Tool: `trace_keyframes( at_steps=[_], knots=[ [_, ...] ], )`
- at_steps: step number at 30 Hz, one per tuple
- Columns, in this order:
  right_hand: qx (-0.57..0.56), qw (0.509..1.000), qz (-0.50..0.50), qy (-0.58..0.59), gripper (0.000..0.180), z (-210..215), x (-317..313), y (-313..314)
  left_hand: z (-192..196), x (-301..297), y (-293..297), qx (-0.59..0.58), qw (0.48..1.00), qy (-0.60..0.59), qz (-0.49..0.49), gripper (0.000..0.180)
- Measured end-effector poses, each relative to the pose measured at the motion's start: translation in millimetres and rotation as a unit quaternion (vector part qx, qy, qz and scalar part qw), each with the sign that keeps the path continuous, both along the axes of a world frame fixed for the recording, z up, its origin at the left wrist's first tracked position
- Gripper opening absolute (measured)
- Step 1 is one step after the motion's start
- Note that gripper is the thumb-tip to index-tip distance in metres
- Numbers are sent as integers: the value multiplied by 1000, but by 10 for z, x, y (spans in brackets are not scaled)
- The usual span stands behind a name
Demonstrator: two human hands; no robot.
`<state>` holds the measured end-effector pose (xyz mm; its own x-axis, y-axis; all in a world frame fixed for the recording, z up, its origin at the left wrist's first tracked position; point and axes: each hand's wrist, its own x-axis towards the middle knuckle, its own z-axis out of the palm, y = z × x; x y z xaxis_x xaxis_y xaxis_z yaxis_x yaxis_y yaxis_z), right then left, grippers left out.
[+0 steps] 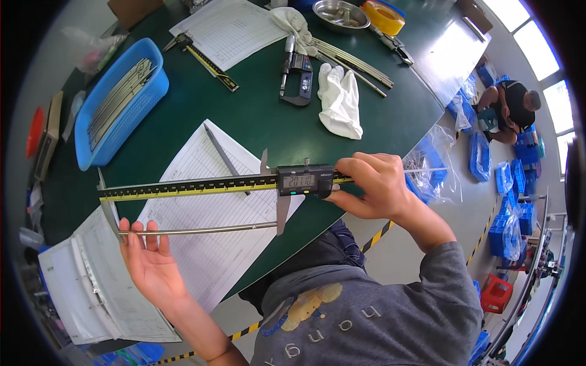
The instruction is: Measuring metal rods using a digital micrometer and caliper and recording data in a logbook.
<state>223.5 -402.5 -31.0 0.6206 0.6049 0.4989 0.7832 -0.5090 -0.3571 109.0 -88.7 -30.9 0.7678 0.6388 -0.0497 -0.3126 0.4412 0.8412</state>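
My right hand (pixel 377 186) grips a long digital caliper (pixel 229 185) by its slider, thumb below and fingers above, next to the lit display. The caliper lies level across my view, its jaws pointing toward me. Between those jaws runs a thin metal rod (pixel 207 230), parallel to the beam, its right end at the sliding jaw. With the fingertips of my left hand (pixel 154 268) I hold the rod's left end against the fixed jaw. Below them are a printed form sheet (pixel 207 268) and a grey pen (pixel 221 149) on the green table (pixel 183 122).
A blue basket (pixel 160 82) of thin rods stands at left. Further back lie a second caliper (pixel 210 66), a micrometer (pixel 299 82), a white glove (pixel 340 104), loose rods (pixel 357 64) and a metal bowl (pixel 342 24). An open binder (pixel 85 287) sits near left; another person (pixel 516 110) sits far right.
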Motion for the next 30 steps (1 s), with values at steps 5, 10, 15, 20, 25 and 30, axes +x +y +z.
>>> trace_keyframes(
  at_steps=[5,10,15,20,25,30],
  knots=[
    [1,1000,2,7,31,-9,12,-26,-27,22,12,-17,1000,1,-14,33],
    [-3,1000,9,15,34,-23,26,-15,-13,-57,106,-43,989,-49,-132,31],
    [-11,999,21,22,34,-50,57,17,-79,-83,134,-64,996,9,-69,28],
    [-15,999,28,15,35,-31,41,73,-123,-137,171,-55,997,26,-47,25],
    [-20,999,24,22,35,-61,76,98,-136,-92,187,-53,997,37,-47,23],
    [-12,999,28,28,36,-84,87,56,-140,-46,194,-55,996,38,-62,21]
  ],
)
